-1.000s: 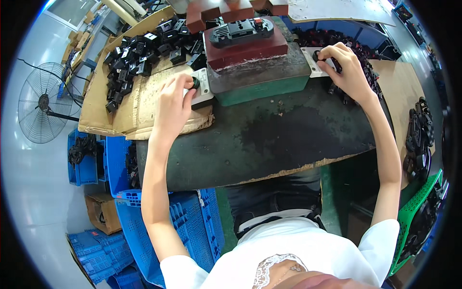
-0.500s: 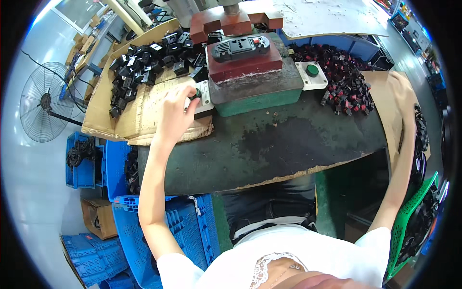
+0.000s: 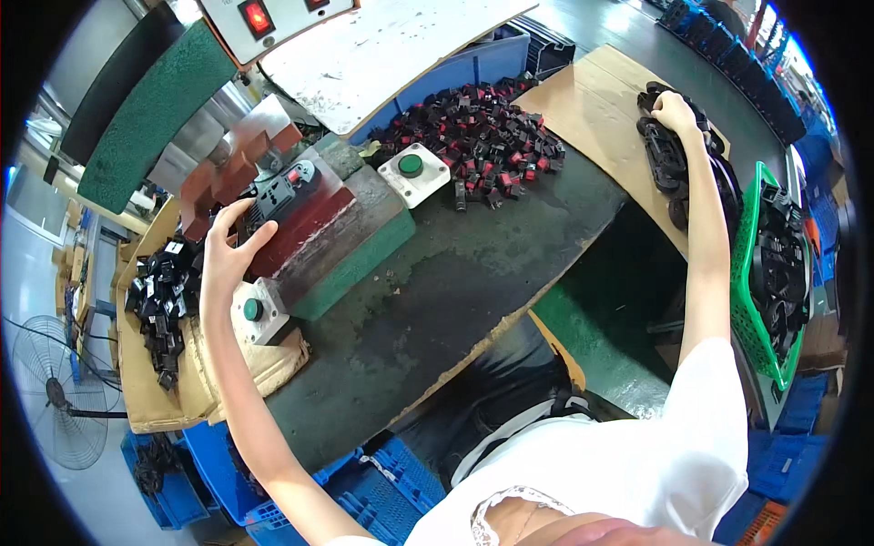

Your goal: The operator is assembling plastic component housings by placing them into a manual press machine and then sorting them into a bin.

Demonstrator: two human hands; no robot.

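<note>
A dark grey plastic housing [image 3: 287,191] lies on the red block [image 3: 305,232] of a press, under the reddish-brown press head [image 3: 223,177]. My left hand [image 3: 228,255] has its thumb and fingers around the housing's near-left end; its fingertips are partly hidden. Far off to the right, my right hand [image 3: 674,111] closes its fingers on a black plastic housing [image 3: 648,98], one of several lying in a row on a cardboard sheet [image 3: 596,100]. Green push buttons in white boxes flank the press, one on the left [image 3: 253,309] and one on the right [image 3: 411,166].
Black and red small parts [image 3: 492,146] are heaped behind the right button. A cardboard tray [image 3: 137,400] of black parts [image 3: 164,300] stands left. A green basket [image 3: 748,273] of black housings is at right. The dark worktable [image 3: 437,282] has a worn front edge.
My left hand has left the left green button and come to the housing on the block. My right hand has reached out to the black housings. The view has swung right.
</note>
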